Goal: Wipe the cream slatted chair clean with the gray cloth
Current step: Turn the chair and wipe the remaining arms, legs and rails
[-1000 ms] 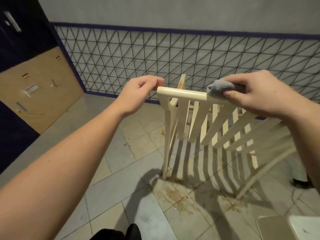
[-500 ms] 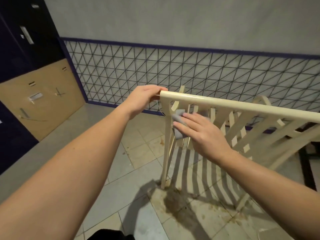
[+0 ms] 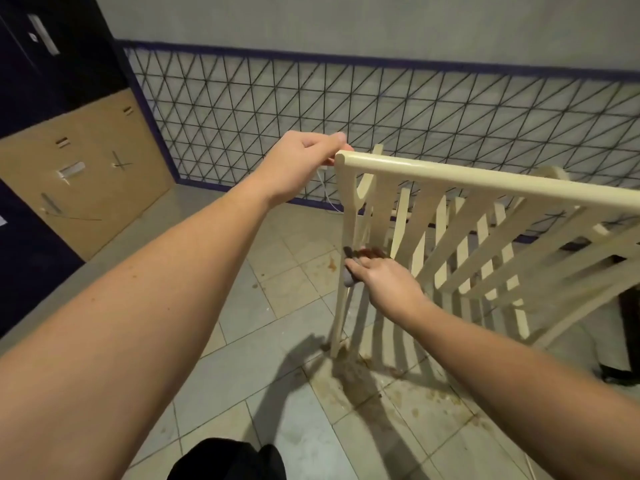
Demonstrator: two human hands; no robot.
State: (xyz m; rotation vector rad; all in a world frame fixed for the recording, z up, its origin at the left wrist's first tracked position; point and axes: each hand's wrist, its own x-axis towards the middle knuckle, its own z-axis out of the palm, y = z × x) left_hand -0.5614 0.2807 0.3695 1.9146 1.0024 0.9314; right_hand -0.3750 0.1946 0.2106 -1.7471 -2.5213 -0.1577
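At centre frame the right hand (image 3: pixel 384 278), clamped on the cloth (image 3: pixel 349 277), has dropped from just under the chair (image 3: pixel 485 188)'s top rail to midway down its leftmost upright, at 6 o'clock from the rail's end. The left hand (image 3: pixel 304 161) still grips that end, at 11 o'clock. The wiping seems to be working down this upright. No readable writing shows.
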